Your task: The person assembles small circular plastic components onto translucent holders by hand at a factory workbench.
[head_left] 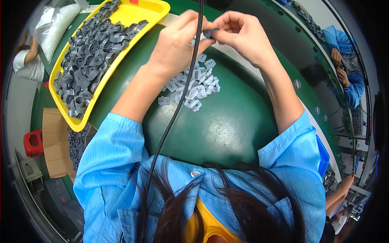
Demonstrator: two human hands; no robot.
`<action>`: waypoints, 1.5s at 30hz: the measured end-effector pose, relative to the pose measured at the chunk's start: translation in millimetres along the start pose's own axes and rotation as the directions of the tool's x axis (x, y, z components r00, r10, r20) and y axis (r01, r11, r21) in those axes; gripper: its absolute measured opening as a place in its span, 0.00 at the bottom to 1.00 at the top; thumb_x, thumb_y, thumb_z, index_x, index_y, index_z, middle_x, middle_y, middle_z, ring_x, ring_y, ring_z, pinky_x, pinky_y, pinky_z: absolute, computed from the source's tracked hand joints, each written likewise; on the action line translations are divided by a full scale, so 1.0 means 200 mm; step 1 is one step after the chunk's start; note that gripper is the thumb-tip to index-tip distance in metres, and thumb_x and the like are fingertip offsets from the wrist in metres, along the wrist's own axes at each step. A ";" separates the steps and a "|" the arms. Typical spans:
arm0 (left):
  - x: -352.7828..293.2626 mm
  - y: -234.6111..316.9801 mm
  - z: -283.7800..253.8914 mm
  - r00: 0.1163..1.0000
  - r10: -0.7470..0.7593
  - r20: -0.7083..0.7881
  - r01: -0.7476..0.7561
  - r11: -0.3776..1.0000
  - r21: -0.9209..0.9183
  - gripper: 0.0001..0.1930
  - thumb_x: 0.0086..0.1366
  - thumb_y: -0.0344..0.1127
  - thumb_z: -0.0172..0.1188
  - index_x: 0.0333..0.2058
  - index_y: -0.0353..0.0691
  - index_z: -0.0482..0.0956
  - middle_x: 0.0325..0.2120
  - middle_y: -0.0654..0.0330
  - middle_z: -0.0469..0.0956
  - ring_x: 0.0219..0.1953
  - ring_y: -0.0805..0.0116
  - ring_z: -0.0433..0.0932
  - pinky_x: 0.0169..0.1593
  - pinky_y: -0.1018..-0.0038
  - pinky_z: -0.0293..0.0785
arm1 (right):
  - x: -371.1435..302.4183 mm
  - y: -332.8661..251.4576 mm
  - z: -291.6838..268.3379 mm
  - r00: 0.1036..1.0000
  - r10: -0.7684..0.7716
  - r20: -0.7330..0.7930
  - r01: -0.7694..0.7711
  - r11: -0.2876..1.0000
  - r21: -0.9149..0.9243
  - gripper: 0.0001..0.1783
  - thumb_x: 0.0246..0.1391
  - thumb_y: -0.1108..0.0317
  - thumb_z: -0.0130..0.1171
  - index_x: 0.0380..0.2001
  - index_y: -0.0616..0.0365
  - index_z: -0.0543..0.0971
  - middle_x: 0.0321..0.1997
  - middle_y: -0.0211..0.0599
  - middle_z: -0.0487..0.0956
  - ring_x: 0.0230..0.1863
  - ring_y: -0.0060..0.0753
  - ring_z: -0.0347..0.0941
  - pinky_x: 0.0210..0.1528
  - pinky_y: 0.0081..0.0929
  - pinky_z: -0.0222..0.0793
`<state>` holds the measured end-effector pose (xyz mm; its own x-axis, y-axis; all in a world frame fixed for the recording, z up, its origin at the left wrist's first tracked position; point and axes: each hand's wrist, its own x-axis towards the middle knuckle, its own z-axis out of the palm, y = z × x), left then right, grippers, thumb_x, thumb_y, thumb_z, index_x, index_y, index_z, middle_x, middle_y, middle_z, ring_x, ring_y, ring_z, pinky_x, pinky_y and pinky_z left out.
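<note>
1. Left hand (176, 44): one. Raised over the far part of the worktop, forearm slanting up and inward; wrist bent, back of the hand uppermost, fingers curled, with fingertips and thumb closed about a small part.
2. Right hand (245, 38): one. Level with the left, forearm leaning inward; fingers bent, thumb reaching left to the same part's edge. Whether it grips the part cannot be told.
3. Dark grey part (209, 33): one, between the two hands, partly hidden by fingers.
4. Pale flat pieces (198, 87): several dozen, overlapping, exact count not possible; loose pile below the hands, one piece just apart at its left.
5. Worktop (202, 137): one, green.
6. Yellow tray (161, 9): one, at left.
7. Grey curved parts (91, 52): a heap in the tray, too many to count.
8. Black cable (177, 107): one, crossing the view before the left hand.
9. Cardboard box (54, 141): one, lower left.
10. Red stool (33, 143): one, beside the box.
</note>
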<state>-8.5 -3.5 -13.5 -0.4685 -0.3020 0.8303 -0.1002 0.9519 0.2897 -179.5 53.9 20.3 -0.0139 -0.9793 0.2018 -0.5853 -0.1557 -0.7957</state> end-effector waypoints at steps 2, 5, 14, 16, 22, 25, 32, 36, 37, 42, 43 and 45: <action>0.01 0.02 -0.01 0.998 -0.056 -0.016 0.055 0.996 -0.072 0.19 0.45 0.27 0.69 0.39 0.37 0.77 0.33 0.59 0.75 0.34 0.65 0.76 0.38 0.73 0.74 | 0.01 0.00 -0.01 0.997 0.007 0.081 -0.034 0.941 0.335 0.10 0.47 0.72 0.58 0.35 0.62 0.75 0.31 0.31 0.77 0.33 0.20 0.73 0.39 0.19 0.71; 0.03 0.05 -0.01 0.975 -0.217 0.039 0.217 0.919 -0.329 0.20 0.49 0.27 0.68 0.42 0.34 0.76 0.36 0.62 0.75 0.40 0.72 0.74 0.44 0.77 0.72 | 0.03 0.07 -0.04 0.966 -0.015 0.256 -0.177 0.682 0.709 0.11 0.48 0.74 0.54 0.38 0.59 0.74 0.36 0.31 0.74 0.36 0.18 0.70 0.41 0.16 0.67; -0.07 -0.01 -0.25 0.723 -0.457 0.518 0.512 0.858 0.041 0.25 0.49 0.34 0.67 0.48 0.43 0.74 0.48 0.60 0.70 0.51 0.65 0.69 0.53 0.69 0.66 | 0.13 0.43 -0.05 0.940 0.330 -0.091 -0.302 0.924 0.236 0.14 0.46 0.69 0.61 0.37 0.57 0.74 0.31 0.27 0.75 0.31 0.19 0.69 0.36 0.17 0.65; -0.12 0.00 -0.26 0.747 -0.427 0.510 0.461 0.885 0.067 0.25 0.50 0.30 0.65 0.50 0.43 0.73 0.51 0.60 0.68 0.52 0.62 0.68 0.54 0.69 0.65 | 0.13 0.44 -0.03 0.953 0.160 -0.257 -0.188 0.978 -0.087 0.16 0.45 0.68 0.62 0.38 0.61 0.75 0.31 0.27 0.76 0.33 0.19 0.70 0.38 0.18 0.67; -0.19 -0.10 -0.21 0.819 -0.288 0.497 0.318 0.948 0.026 0.20 0.52 0.32 0.64 0.47 0.43 0.75 0.47 0.59 0.73 0.50 0.60 0.70 0.49 0.68 0.69 | 0.05 0.17 -0.05 0.945 -0.023 0.325 0.069 0.989 -0.131 0.14 0.39 0.70 0.63 0.33 0.60 0.78 0.29 0.36 0.76 0.31 0.29 0.71 0.37 0.25 0.69; -0.17 -0.10 -0.16 0.834 -0.318 0.450 0.329 0.943 0.057 0.18 0.54 0.36 0.65 0.44 0.40 0.76 0.43 0.58 0.75 0.43 0.63 0.74 0.43 0.70 0.72 | -0.02 0.03 0.01 0.853 0.002 0.522 0.134 0.966 -0.223 0.13 0.39 0.73 0.62 0.33 0.60 0.78 0.29 0.34 0.75 0.32 0.28 0.71 0.37 0.25 0.69; -0.02 -0.08 -0.08 0.612 -0.646 0.457 0.694 0.716 0.084 0.22 0.52 0.44 0.68 0.42 0.36 0.78 0.24 0.59 0.78 0.27 0.76 0.75 0.32 0.78 0.71 | -0.01 0.07 -0.01 0.957 -0.019 0.290 0.079 0.977 -0.197 0.12 0.42 0.73 0.60 0.34 0.61 0.80 0.33 0.42 0.80 0.34 0.34 0.77 0.38 0.30 0.72; -0.01 -0.06 -0.07 0.600 -0.700 0.386 0.742 0.668 0.058 0.21 0.48 0.43 0.69 0.39 0.38 0.81 0.28 0.58 0.78 0.25 0.71 0.76 0.30 0.73 0.73 | -0.04 0.03 0.04 0.979 0.033 0.203 0.049 0.921 -0.387 0.09 0.43 0.69 0.61 0.26 0.66 0.80 0.24 0.45 0.80 0.29 0.38 0.78 0.36 0.31 0.72; -0.02 -0.04 -0.06 0.597 -0.701 0.389 0.744 0.665 0.057 0.21 0.48 0.43 0.69 0.39 0.38 0.81 0.28 0.58 0.78 0.25 0.71 0.76 0.30 0.73 0.73 | -0.05 0.02 0.06 0.983 0.017 0.182 0.073 0.877 -0.474 0.09 0.43 0.69 0.62 0.24 0.67 0.80 0.22 0.46 0.79 0.28 0.39 0.78 0.35 0.31 0.72; -0.05 -0.03 -0.02 0.790 -0.593 0.157 0.591 0.804 0.060 0.20 0.47 0.38 0.71 0.40 0.40 0.78 0.24 0.62 0.75 0.22 0.74 0.72 0.29 0.76 0.71 | -0.02 0.03 0.04 0.952 0.125 0.281 -0.079 0.983 -0.169 0.11 0.38 0.65 0.67 0.22 0.62 0.81 0.21 0.38 0.79 0.24 0.27 0.74 0.29 0.26 0.70; -0.06 -0.03 -0.01 0.828 -0.554 0.088 0.554 0.832 0.036 0.20 0.45 0.37 0.70 0.38 0.39 0.78 0.28 0.59 0.77 0.23 0.66 0.74 0.30 0.70 0.73 | -0.01 0.00 0.02 0.910 0.260 0.322 -0.264 0.964 -0.032 0.11 0.40 0.65 0.67 0.24 0.61 0.81 0.23 0.31 0.78 0.24 0.20 0.71 0.28 0.20 0.67; -0.06 -0.02 -0.01 0.865 -0.499 0.052 0.495 0.866 0.068 0.18 0.46 0.36 0.70 0.35 0.40 0.75 0.30 0.59 0.77 0.25 0.62 0.76 0.32 0.69 0.74 | 0.01 0.04 -0.01 0.922 0.272 0.276 -0.352 0.886 0.304 0.11 0.42 0.64 0.67 0.26 0.61 0.81 0.26 0.28 0.78 0.25 0.19 0.70 0.29 0.16 0.65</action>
<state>-0.4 -4.5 -23.9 -0.4012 -0.7332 0.5490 -0.3786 0.6785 0.6295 -185.7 50.6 16.6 0.0517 -0.9809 -0.1875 -0.2672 0.1673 -0.9490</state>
